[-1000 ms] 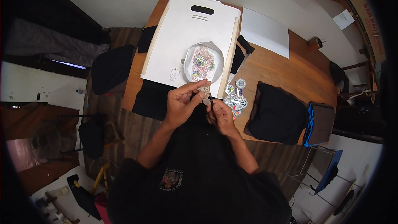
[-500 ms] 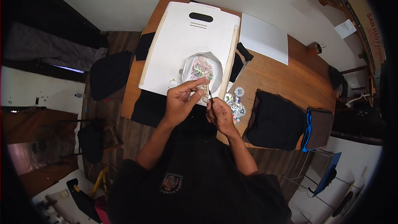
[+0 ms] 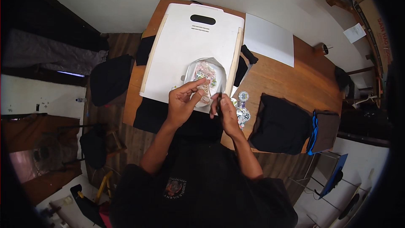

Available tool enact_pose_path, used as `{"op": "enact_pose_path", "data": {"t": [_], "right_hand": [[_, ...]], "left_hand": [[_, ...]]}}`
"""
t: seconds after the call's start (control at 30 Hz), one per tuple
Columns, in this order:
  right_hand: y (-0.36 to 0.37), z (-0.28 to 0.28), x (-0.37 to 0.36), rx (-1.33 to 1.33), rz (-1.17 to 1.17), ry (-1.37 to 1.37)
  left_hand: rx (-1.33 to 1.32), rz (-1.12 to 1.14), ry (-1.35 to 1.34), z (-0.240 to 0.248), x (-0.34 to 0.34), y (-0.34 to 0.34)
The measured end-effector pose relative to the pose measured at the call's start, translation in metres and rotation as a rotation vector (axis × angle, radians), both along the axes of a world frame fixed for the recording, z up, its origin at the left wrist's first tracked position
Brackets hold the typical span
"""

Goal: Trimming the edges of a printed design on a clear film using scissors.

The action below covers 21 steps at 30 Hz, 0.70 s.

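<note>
My left hand (image 3: 182,103) pinches a small cut-out sticker (image 3: 205,93) with gold-brown lettering between thumb and fingers. Just right of it, my right hand (image 3: 228,116) is closed around a slim dark tool (image 3: 220,100), perhaps small scissors; its exact kind is unclear. Tool and sticker appear a little apart. Beneath both hands, a white many-sided tray (image 3: 222,69) holds pinkish scraps and printed pieces (image 3: 204,68). This tray rests on a large white board (image 3: 173,50) with a dark handle slot.
Several printed stickers (image 3: 242,116) lie right of my right hand on the wooden table (image 3: 270,78). Black folded cloth (image 3: 280,122) and a brown and blue bundle (image 3: 322,131) sit farther right. A white sheet (image 3: 270,38) and a brown cup (image 3: 319,49) are toward the back.
My right hand has shifted slightly right, bringing the dark tool away from the sticker and turning it more upright. My left hand stays nearly in place, still pinching the sticker.
</note>
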State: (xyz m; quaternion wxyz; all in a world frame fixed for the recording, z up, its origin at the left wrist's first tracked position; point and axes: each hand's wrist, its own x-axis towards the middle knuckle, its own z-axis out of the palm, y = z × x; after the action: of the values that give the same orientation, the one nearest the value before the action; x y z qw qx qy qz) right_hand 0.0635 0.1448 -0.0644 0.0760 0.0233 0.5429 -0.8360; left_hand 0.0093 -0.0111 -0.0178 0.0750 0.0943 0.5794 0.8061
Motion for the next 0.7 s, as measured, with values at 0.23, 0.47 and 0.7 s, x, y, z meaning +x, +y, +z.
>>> {"op": "enact_pose_path", "data": {"t": [0.23,0.47,0.7], "right_hand": [[-0.004,0.0,-0.014,0.117,-0.047,-0.057],[-0.001,0.001,-0.019,0.221,-0.013,-0.034],[0.002,0.013,-0.026,0.155,-0.046,-0.071]], "left_hand": [[-0.072,-0.041,-0.019,-0.021,0.008,-0.004],[-0.117,0.0,0.031,-0.026,0.004,-0.004],[-0.079,0.009,0.025,-0.03,0.0,0.0]]}}
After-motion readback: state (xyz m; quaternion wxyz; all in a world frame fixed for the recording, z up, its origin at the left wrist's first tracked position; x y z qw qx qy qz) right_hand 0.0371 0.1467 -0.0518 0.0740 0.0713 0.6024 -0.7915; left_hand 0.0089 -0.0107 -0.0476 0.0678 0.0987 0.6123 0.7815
